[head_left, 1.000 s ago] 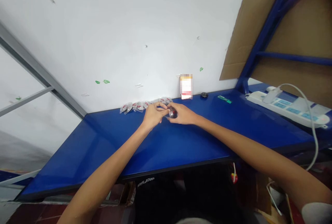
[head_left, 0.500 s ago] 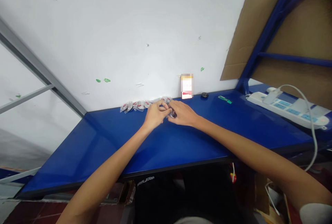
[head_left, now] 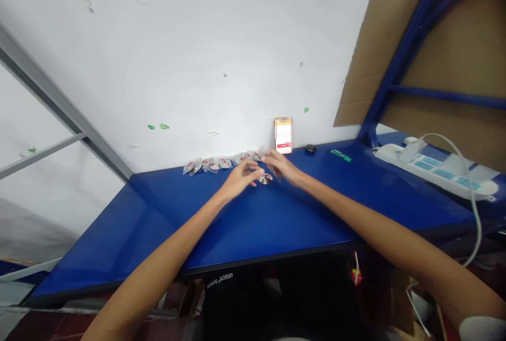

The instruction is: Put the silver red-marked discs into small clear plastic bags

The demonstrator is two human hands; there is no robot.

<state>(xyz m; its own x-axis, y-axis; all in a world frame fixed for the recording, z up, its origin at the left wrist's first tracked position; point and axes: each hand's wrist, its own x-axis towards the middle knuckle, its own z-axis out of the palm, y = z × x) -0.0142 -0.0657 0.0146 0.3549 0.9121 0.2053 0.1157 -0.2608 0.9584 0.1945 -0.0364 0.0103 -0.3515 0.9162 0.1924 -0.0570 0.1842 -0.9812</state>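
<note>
A round shiny disc with a red mark (head_left: pixel 266 178) lies on the blue table between my hands. My left hand (head_left: pixel 239 177) is at its left, thumb and forefinger apart, with the thumb tip close to the disc's edge; whether it touches, I cannot tell. Above and to the right of the disc is my right hand (head_left: pixel 283 167), fingers stretched toward the row. Its fingertips come near the end of a row of similar discs in clear bags (head_left: pixel 225 163) along the wall. I see nothing held in either hand.
A phone with a lit screen (head_left: pixel 283 135) leans on the wall behind my right hand. Beyond it are a small black object (head_left: pixel 310 148) and a green piece (head_left: pixel 341 155). A white power strip (head_left: pixel 438 172) with a cable lies at the right. The table's front edge (head_left: pixel 276 255) is nearer me.
My hands were together around a disc and have moved apart. The disc now shows between them on the table. The camera view has shifted slightly.
</note>
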